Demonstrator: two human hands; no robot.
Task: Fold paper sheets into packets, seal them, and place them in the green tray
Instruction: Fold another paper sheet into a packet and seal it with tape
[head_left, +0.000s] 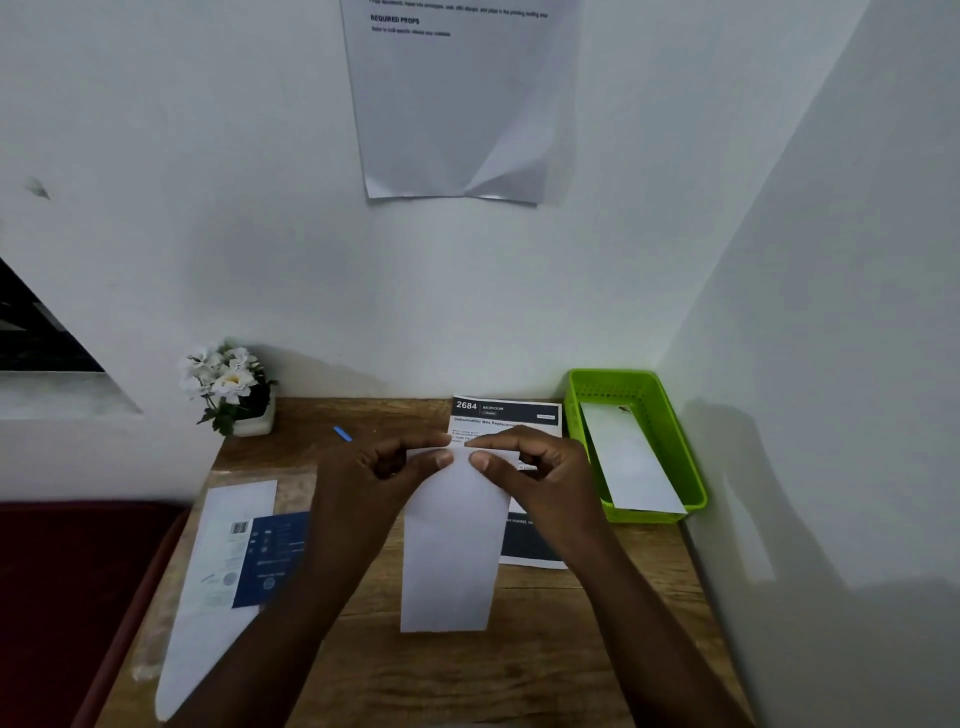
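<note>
the person is working the far end of a long folded white packet (449, 551) that lies lengthwise on the wooden desk (571, 649), its near end toward the body. the left hand (384, 467) and the right hand (530, 470) meet at that far edge, each pinching the paper between thumb and forefinger, the fingertips of the two hands almost touching at the middle. it looks like the closing fold or seal of the packet's end.

to do this well, the far flap should be brought down square to the long edges, held at the centre, then creased outward toward both corners so no bulge forms. pressing against the desk rather than in the air would give a sharper line.

a printed sheet (519, 415) lies under and beyond the packet, partly covered by the right hand. the green tray (582, 410) sits at the far right against the wall, already holding one finished white packet (631, 462), with room beside it. at the near left lie a plastic-wrapped pack of paper (244, 556), and farther off a small blue object (343, 433) and a pot of white flowers (231, 384).
</note>
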